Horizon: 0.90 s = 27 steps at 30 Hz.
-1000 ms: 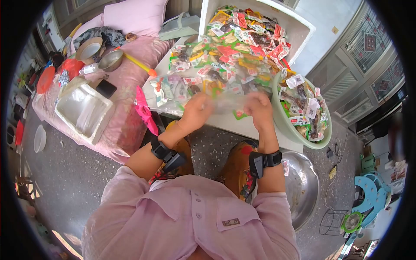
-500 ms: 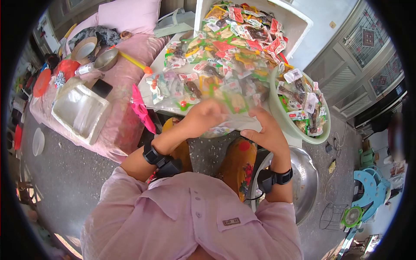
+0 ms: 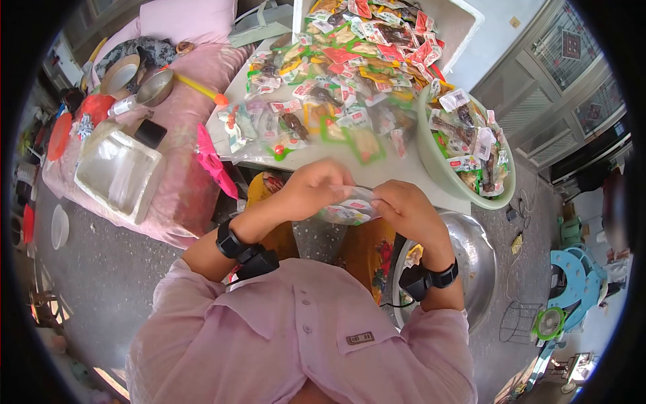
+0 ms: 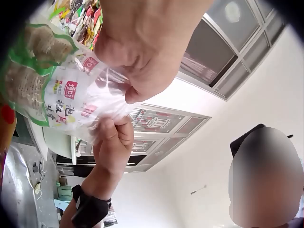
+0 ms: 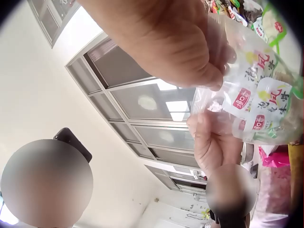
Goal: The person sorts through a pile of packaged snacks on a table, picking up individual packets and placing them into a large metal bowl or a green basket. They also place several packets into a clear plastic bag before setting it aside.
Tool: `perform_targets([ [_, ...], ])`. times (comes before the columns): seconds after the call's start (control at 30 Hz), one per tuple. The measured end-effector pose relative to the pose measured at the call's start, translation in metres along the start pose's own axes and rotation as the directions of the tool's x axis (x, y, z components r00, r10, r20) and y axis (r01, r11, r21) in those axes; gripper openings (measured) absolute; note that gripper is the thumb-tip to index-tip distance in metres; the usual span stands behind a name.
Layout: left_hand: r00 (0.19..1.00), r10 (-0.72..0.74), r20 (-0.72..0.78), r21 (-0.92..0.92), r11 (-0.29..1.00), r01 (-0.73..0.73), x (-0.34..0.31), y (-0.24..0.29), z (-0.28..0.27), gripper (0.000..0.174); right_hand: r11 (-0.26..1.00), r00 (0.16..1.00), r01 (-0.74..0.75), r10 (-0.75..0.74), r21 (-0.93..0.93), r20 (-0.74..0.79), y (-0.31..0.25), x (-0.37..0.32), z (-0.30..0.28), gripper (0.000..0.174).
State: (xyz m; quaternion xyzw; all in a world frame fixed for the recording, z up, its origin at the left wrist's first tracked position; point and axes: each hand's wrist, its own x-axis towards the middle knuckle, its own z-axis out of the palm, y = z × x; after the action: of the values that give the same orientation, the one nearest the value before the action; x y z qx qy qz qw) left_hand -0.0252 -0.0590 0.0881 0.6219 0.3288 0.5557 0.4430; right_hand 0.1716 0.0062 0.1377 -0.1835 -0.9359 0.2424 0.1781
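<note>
A clear plastic bag [image 3: 344,210] hangs between my two hands above the gap between the knees. Inside it are several white-labelled snack packets [image 4: 69,90] with green edges, brownish pieces showing through some of them. My left hand [image 3: 316,183] pinches one side of the bag's mouth, and my right hand [image 3: 409,210] pinches the other. Between them the top edge looks drawn flat, as the left wrist view shows. Thumbs press on the film close to the rim. Beyond the hands, green-edged packets [image 3: 363,143] lie near the table's front.
Snack packets [image 3: 350,64] cover the white table [image 3: 296,158] and spill from a white foam box [image 3: 464,40]. A green basin [image 3: 431,161] of packets stands right, above a steel basin [image 3: 474,269]. On the bed at left is another foam box [image 3: 121,175]; a pink bag [image 3: 212,165] hangs between.
Both hands have come down and toward the body from over the table, with the bag between them. The right hand's spread fingers have closed onto the bag's edge.
</note>
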Motion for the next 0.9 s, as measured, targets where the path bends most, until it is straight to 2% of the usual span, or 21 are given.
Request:
perform_targets([
  [0.1,0.996,0.065,0.061,0.074,0.995,-0.069,0.001,0.003,0.001,0.015,1.0,1.0,-0.012,0.013,0.014,-0.024,-0.003,-0.007,-0.007,0.011],
  [0.17,0.997,-0.035,0.069,-0.094,0.995,0.041,0.002,0.01,0.003,0.015,0.998,0.997,-0.056,0.058,0.037,-0.042,0.0,-0.017,-0.019,0.009],
  [0.2,0.998,-0.016,0.059,-0.205,0.978,0.028,0.002,0.009,0.003,0.015,0.996,0.995,-0.081,0.083,0.044,-0.051,0.002,-0.026,-0.027,0.009],
  [0.23,0.998,-0.043,0.054,-0.117,0.992,0.049,0.0,0.0,-0.004,0.016,0.991,0.989,-0.128,0.13,0.027,-0.071,0.005,-0.038,-0.035,0.009],
  [0.3,0.988,-0.149,0.038,-0.056,0.987,0.151,-0.007,-0.017,-0.016,0.014,0.977,0.972,-0.212,0.21,-0.007,-0.11,0.012,-0.063,-0.051,0.009],
  [0.37,0.934,-0.355,0.041,0.084,0.933,0.351,-0.018,-0.032,-0.031,0.013,0.934,0.923,-0.356,0.356,0.028,-0.144,0.021,-0.094,-0.057,0.009],
  [0.4,0.893,-0.449,0.028,0.155,0.885,0.44,-0.024,-0.04,-0.038,0.012,0.906,0.892,-0.422,0.423,0.046,-0.159,0.026,-0.111,-0.057,0.009],
  [0.5,0.899,-0.434,-0.057,0.42,0.807,0.416,-0.043,-0.066,-0.053,0.01,0.801,0.781,-0.597,0.593,0.044,-0.194,0.055,-0.164,-0.043,0.008],
  [0.6,0.934,-0.347,-0.083,0.587,0.741,0.327,-0.06,-0.078,-0.061,0.007,0.641,0.612,-0.762,0.759,0.09,-0.223,0.097,-0.224,-0.013,0.007],
  [0.7,0.918,-0.366,-0.154,0.525,0.756,0.39,-0.08,-0.105,-0.073,0.007,0.46,0.43,-0.88,0.879,0.122,-0.208,0.126,-0.27,0.012,0.01],
  [0.73,0.92,-0.353,-0.172,0.523,0.759,0.389,-0.082,-0.105,-0.072,0.007,0.417,0.385,-0.904,0.89,0.093,-0.245,0.149,-0.298,0.028,0.011],
  [0.8,0.921,-0.325,-0.215,0.522,0.759,0.389,-0.086,-0.104,-0.073,0.007,0.331,0.302,-0.943,0.899,0.04,-0.317,0.199,-0.362,0.069,0.012],
  [0.87,0.929,-0.299,-0.219,0.559,0.742,0.371,-0.088,-0.1,-0.071,0.007,0.298,0.28,-0.955,0.884,-0.011,-0.375,0.212,-0.4,0.089,0.014],
  [0.9,0.932,-0.284,-0.226,0.577,0.731,0.363,-0.088,-0.099,-0.07,0.007,0.241,0.224,-0.97,0.889,-0.009,-0.4,0.221,-0.42,0.099,0.013],
])
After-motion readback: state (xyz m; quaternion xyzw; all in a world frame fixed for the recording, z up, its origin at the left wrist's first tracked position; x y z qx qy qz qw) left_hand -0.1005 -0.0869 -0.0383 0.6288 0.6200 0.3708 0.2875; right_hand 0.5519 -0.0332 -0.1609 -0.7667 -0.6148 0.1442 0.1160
